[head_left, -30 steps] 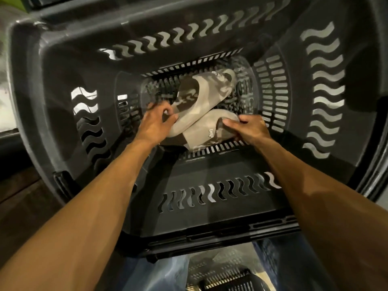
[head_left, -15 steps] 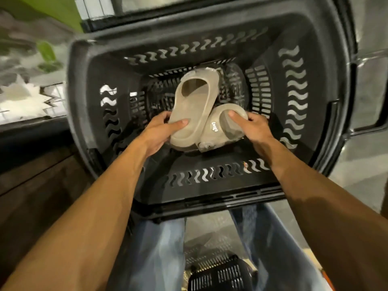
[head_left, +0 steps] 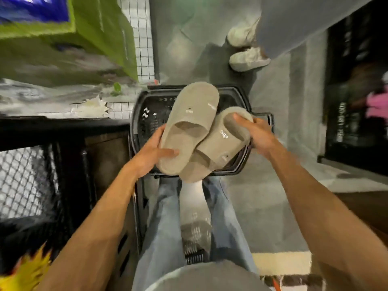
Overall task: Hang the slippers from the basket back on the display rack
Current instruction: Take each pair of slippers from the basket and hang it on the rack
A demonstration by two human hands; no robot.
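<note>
Gripping was recorded at both hands: the left hand [head_left: 151, 153] was curled round the near end of one taupe slipper [head_left: 189, 120], thumb laid on its footbed, and the right hand [head_left: 255, 133] was closed on the far end of the second slipper [head_left: 218, 148]. Both were held overlapping above the black basket [head_left: 147, 122], set on a grey floor [head_left: 273, 196] beside a wire grid panel [head_left: 142, 34]. The first slipper's toe was pointed away from the person; both long axes were aligned near-left to far-right.

The pair of taupe slippers [head_left: 190, 124], earlier lying on the floor of the black basket [head_left: 144, 124], is now held clear above its rim, the left hand [head_left: 150, 154] and right hand [head_left: 257, 136] each gripping one and raised with them.
</note>
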